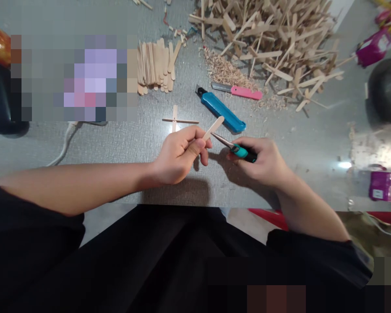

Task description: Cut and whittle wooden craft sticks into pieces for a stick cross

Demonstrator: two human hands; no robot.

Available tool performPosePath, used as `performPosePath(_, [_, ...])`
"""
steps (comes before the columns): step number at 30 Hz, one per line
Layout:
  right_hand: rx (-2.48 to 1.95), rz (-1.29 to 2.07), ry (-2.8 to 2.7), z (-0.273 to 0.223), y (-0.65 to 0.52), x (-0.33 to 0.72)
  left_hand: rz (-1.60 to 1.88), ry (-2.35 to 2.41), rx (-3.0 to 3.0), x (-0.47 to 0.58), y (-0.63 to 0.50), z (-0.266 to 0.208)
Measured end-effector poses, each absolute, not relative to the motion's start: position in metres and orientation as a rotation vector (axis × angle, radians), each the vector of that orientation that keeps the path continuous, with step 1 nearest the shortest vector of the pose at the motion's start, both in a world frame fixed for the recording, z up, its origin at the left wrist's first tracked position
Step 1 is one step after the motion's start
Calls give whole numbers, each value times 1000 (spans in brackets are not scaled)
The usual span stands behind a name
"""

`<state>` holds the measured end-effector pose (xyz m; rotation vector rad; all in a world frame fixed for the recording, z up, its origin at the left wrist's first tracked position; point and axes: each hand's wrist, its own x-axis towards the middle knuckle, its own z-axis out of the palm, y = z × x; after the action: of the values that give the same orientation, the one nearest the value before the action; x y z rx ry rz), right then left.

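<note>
My left hand (184, 154) pinches a wooden craft stick (214, 127) between thumb and fingers, its rounded end pointing up and to the right. In my right hand (262, 158) is a pair of needle-nose pliers (237, 150) with teal and black handles. The pliers' tips lie close to the stick; whether they touch it I cannot tell. Just beyond my left hand, a thin brown stick (185, 121) crosses a pale craft stick (175, 112) on the table. A blue utility knife (223, 111) lies behind the held stick, with a pink-handled knife (244, 92) farther back.
A large heap of craft sticks (273, 39) covers the back right, with wood shavings (228, 69) before it. Neatly laid craft sticks (154, 65) are at back left. A white cable (65, 145) runs along the left. A purple package (382, 186) sits at far right.
</note>
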<state>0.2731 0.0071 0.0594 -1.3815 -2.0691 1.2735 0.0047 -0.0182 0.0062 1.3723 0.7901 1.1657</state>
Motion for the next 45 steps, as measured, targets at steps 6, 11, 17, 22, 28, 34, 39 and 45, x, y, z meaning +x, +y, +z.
performPosePath(6, [-1386,1384,-2077,66,13,272,1165,764,1373,6,-16,3])
performPosePath(11, [-1357,1580,-2025,68,14,273,1168,703,1328,8,-16,2])
performPosePath(17, [-1353,1818,-1929,68,18,280,1167,661,1309,10,-13,-1])
performPosePath(22, [-1341,1467,-2132,61,21,285,1143,759,1349,10,-14,-3])
performPosePath(28, [-1270,714,-2293,34,26,287,1117,798,1274,10,-12,-4])
performPosePath(34, [-1161,678,-2327,17,45,293,1103,650,1284,14,-1,-11])
performPosePath(39, [-1142,731,-2314,13,50,292,1169,640,1342,17,4,-19])
performPosePath(45, [-1172,609,-2236,7,53,288,1398,914,1536,26,23,-28])
